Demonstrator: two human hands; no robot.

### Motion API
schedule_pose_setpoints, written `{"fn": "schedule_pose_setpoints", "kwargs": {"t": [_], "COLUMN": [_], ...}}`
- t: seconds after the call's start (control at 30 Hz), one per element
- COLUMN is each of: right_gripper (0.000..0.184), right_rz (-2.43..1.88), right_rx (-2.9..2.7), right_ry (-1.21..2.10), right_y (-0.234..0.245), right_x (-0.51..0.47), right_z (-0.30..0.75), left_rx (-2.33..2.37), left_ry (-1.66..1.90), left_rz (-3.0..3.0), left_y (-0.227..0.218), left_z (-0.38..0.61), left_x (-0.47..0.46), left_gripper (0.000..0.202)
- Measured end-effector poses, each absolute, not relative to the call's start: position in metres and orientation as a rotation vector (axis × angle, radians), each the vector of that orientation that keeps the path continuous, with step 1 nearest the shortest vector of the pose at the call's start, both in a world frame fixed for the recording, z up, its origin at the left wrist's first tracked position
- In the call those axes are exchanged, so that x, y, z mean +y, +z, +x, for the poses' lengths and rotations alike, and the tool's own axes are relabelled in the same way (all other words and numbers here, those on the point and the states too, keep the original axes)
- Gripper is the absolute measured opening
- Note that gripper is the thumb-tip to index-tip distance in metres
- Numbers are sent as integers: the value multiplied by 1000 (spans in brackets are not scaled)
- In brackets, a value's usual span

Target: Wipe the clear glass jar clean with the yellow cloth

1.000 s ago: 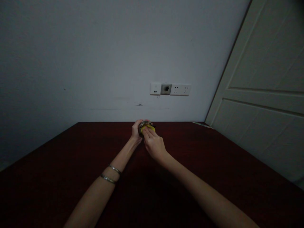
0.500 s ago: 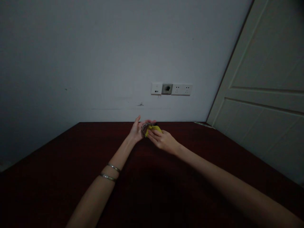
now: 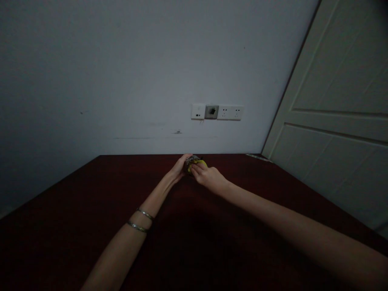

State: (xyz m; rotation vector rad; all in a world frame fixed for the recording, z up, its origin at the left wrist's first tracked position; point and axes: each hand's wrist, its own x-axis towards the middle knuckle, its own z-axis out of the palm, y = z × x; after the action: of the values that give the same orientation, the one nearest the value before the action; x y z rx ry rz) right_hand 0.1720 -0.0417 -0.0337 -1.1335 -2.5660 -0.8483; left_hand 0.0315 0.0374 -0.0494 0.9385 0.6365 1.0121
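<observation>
A big dark red wooden table (image 3: 75,226) fills the low part of the view. It runs back to a plain pale wall (image 3: 121,72). All places here are told from the table.

Past the table's far right corner stands a pale panelled door (image 3: 339,121). On the wall above the far edge sits a row of white wall sockets (image 3: 217,112). A thin flat strip (image 3: 257,157) lies on the far right corner; it is too small to tell what it is.

Both arms reach out over the middle of the table, toward its far edge. The left arm wears two thin silver bangles (image 3: 141,220).

The left hand (image 3: 178,169) cups a small dark shiny thing (image 3: 191,161) from the side, likely to keep it from moving. The right hand (image 3: 209,178) pinches a small yellow piece (image 3: 200,163) at the thing's right side, fingers closed on it. The two hands meet there, just above the table near its far edge. The light is dim, so I cannot tell what the small things are.

Nothing lies between the hands and the person.
</observation>
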Motion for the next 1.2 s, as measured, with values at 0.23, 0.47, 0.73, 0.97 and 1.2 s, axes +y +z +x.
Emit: {"fn": "schedule_pose_setpoints", "kwargs": {"t": [0.23,0.47,0.73,0.97,1.2], "right_gripper": [45,40,42,36,33], "right_rz": [-1348,-1329,-1023,-784,-673], "right_rx": [-2279,-1905,-2095,-2502,-2671], "right_ry": [-357,-145,-371,-880,-986], "right_y": [-41,-59,-70,-71,-65], "right_x": [-50,-38,-28,-36,-33], "right_z": [152,123,148,194,205], "left_rx": [568,414,160,345,804], "left_ry": [1210,1305,1157,875,568], "left_rz": [906,827,853,994,1097], "left_y": [-52,-54,-57,-46,-47], "left_z": [36,36,33,19,31], "left_x": [33,27,23,34,28], "left_gripper": [24,35,35,50,47]}}
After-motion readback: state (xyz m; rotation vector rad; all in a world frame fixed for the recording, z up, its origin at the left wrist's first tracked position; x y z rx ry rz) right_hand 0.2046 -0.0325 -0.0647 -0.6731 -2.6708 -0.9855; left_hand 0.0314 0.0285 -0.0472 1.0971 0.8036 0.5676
